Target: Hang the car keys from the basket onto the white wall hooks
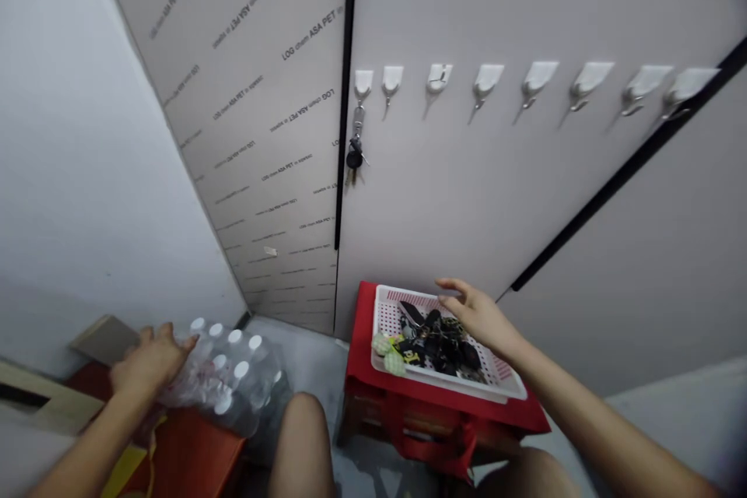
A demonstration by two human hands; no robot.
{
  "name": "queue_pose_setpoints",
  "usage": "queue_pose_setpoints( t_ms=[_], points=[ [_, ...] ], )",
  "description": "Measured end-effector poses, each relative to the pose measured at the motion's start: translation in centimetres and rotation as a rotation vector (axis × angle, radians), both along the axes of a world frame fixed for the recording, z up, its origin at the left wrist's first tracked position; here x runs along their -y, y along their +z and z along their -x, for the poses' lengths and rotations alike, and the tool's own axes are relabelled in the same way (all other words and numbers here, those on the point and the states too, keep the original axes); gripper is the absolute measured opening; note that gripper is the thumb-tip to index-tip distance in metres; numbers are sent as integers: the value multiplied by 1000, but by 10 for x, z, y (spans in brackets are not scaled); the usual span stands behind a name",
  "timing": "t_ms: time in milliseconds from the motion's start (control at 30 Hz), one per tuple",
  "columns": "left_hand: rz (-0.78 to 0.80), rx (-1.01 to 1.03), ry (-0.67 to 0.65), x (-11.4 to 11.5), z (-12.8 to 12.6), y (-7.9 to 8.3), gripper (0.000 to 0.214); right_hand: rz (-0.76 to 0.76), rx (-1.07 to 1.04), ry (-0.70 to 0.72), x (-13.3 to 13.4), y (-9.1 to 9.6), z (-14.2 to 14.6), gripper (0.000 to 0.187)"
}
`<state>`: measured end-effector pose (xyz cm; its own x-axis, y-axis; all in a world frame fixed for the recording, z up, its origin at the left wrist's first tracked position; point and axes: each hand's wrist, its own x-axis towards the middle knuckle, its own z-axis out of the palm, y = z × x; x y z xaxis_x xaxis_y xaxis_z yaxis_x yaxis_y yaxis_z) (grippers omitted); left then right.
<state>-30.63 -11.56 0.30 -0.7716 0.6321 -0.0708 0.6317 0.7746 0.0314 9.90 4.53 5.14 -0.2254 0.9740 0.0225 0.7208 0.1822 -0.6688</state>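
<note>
Red cloth: we see it [362,342] under the white plastic basket [387,320], whose near edge lies toward us.
Checked green balls: a pair [394,362] sits at the basket's near left corner.
Key pile: dark keys and fobs [443,344] lie tangled across the basket's middle, so most seem unsorted.
Left hand: ours [143,366], fingers loosely spread beside the clear bottles [239,373]; we cannot tell whether it touches them.
Right hand: ours [482,319], thumb and fingers apart, above the basket's far edge, nothing visible in it.
Hung keys: one bunch [354,156] hangs from the leftmost hook [363,83].
Bare hooks: seven others [489,80] along the pale panel [443,194] carry nothing we can see.
</note>
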Motion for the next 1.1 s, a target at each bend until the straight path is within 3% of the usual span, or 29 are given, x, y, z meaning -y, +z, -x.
queue_pose_setpoints(
  t_ms=[100, 200, 267, 367, 533, 700, 867, 1100],
  points=[
    [110, -58, -143, -5, -7, 29, 43, -39, 108, 136, 7, -6, -3, 33],
    [-35, -26, -321, -16, -22, 42, 38, -26, 89, 346, 20, -10, 6, 33],
    [-161, 43, -400, -29, -43, 44, 39, -46, 72, 474, 28, -14, 14, 35],
    [-320, 181, -567, -49, -90, 38, 43, -114, 122, 549, 36, -24, 25, 27],
    [-500, 575, -773, -75, -174, 31, 54, -80, 0, 470, 33, -28, 28, 18],
    [-532, 1124, -856, -97, -232, 47, 34, -74, -270, 387, 27, 3, 17, 19],
    [-527, 1552, -872, -109, -262, 69, 33, -37, -481, 312, 18, 39, 11, 21],
    [-709, 1476, -886, -130, -273, 96, 18, -24, -482, 280, 6, 77, 8, 17]
  ],
)
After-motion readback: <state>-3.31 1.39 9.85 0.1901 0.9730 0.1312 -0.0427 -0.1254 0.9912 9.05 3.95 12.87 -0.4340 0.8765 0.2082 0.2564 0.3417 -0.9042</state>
